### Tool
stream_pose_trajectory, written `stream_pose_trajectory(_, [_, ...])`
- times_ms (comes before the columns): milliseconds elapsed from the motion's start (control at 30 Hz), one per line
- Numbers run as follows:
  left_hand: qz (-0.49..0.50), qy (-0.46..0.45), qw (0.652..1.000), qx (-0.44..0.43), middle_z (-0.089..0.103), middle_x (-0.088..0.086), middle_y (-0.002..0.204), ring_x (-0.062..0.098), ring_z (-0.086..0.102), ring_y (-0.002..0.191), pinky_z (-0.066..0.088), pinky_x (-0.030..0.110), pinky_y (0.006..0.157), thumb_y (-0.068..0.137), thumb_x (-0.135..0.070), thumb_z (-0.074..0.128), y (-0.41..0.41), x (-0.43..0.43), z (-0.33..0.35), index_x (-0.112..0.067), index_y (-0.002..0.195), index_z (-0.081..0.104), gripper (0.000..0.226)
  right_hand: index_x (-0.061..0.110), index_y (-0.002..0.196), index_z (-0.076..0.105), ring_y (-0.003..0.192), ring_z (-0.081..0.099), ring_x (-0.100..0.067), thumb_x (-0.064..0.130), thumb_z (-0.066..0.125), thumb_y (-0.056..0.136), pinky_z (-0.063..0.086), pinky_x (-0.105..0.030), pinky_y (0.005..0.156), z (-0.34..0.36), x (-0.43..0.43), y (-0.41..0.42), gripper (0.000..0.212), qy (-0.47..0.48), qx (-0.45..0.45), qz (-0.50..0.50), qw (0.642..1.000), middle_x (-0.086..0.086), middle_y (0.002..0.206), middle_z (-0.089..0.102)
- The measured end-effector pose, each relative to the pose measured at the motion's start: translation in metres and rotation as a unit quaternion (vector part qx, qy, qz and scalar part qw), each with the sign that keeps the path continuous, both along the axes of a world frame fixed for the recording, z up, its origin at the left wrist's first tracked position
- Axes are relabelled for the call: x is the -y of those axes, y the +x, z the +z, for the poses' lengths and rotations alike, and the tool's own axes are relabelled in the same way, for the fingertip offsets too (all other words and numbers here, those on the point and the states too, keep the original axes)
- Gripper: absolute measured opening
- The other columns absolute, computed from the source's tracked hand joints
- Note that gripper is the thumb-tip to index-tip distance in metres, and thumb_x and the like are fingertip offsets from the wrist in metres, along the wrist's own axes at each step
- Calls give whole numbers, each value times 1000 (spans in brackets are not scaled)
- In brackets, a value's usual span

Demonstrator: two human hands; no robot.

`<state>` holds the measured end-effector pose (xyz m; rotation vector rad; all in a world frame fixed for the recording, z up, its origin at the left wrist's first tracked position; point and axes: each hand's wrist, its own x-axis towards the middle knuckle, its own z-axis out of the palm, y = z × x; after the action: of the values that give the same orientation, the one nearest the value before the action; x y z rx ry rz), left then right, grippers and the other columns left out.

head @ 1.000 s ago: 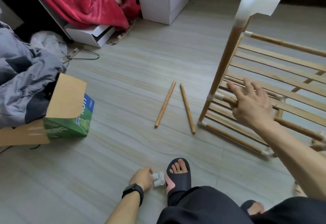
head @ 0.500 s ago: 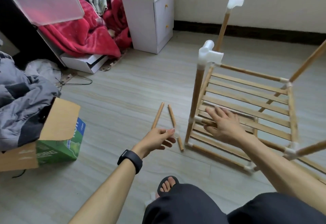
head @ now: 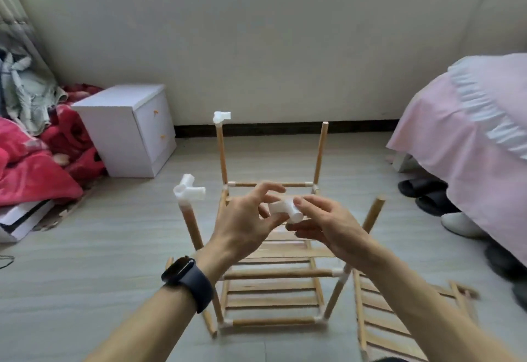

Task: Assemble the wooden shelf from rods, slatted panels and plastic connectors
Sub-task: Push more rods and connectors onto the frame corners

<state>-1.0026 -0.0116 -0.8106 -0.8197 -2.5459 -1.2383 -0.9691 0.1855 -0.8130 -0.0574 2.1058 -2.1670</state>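
Observation:
The part-built wooden shelf (head: 273, 274) stands on the floor in front of me, with slatted panels between four upright rods. White plastic connectors cap the near left rod (head: 188, 189) and the far left rod (head: 221, 117). The far right rod (head: 320, 153) and near right rod (head: 373, 213) have bare tops. Above the shelf, both hands hold one loose white connector (head: 285, 208): my left hand (head: 248, 219) pinches its left end and my right hand (head: 325, 223) grips its right end.
A loose slatted panel (head: 399, 321) lies on the floor at the right. A white bedside cabinet (head: 128, 128) and red bedding (head: 37, 168) are at the left. A pink-covered bed (head: 467, 139) with slippers (head: 422, 190) beside it fills the right.
My view has lifted from the floor toward the wall. My left hand brought the white connector up from beside my foot, and my right hand left the shelf panel and took hold of it too.

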Motion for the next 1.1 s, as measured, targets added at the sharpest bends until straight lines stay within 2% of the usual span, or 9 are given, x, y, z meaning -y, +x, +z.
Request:
stream_pose_trajectory(100, [-3,5,999,-33,69,-13,104,-3,66,79,58,19,65,83,-33,80,-7,-33,15,-31,113,59,36,19,111,75,100,74,-31,39,74,87,61,-35,86,16,-28,6,31,-5,-23,-46,999,-12,107,75])
stream_pose_trajectory(200, [-19,73,997,-5,67,-19,99,-10,65,86,49,6,61,85,-32,79,-10,-66,28,-38,108,61,30,17,117,72,101,74,-27,38,73,88,60,-34,87,32,-53,8,36,20,-54,-84,995,-10,109,75])
stream_pose_trajectory(367, [-69,234,953,179,74,3,103,17,74,82,57,26,67,97,-31,65,-7,-108,31,-27,117,59,22,18,106,68,93,75,-17,35,72,92,61,-28,78,50,-82,10,23,78,-125,-232,961,-4,103,73])
stream_pose_trajectory(500, [-124,258,935,208,77,-2,92,18,74,77,55,21,63,89,-50,64,-1,-124,31,-22,114,63,37,22,100,65,88,75,-13,44,73,90,62,-38,82,37,-90,20,25,100,-140,-358,918,2,98,72])
stream_pose_trajectory(600, [-131,244,941,194,77,0,89,16,74,75,54,18,62,92,-37,69,1,-139,29,-19,112,66,26,25,97,66,92,73,-15,48,74,88,60,-43,87,24,-99,28,26,137,-123,-372,910,3,97,73])
stream_pose_trajectory(700, [-111,241,946,185,74,4,92,15,73,75,54,18,62,96,-27,67,-1,-151,28,-15,116,67,23,19,99,66,91,75,-20,43,75,89,61,-44,88,20,-102,31,28,61,-114,-373,919,-4,96,74])
stream_pose_trajectory(800, [-99,232,954,164,72,2,94,13,72,74,53,17,60,98,-27,65,-1,-155,28,-14,117,68,23,15,102,65,89,76,-20,43,75,89,62,-39,84,19,-96,32,31,24,-116,-369,922,-7,96,75])
stream_pose_trajectory(933, [-106,235,955,149,74,1,81,9,70,68,51,17,57,103,-19,57,2,-157,24,-13,113,69,17,18,102,65,88,74,-13,44,73,90,60,-32,80,18,-91,31,30,36,-128,-376,917,-1,96,73])
stream_pose_trajectory(1100, [-114,271,932,211,75,4,85,9,65,64,52,21,60,104,-27,53,1,-153,23,-12,114,70,25,24,102,63,89,70,-4,47,72,89,55,-19,70,13,-86,30,28,59,-143,-364,918,5,96,72])
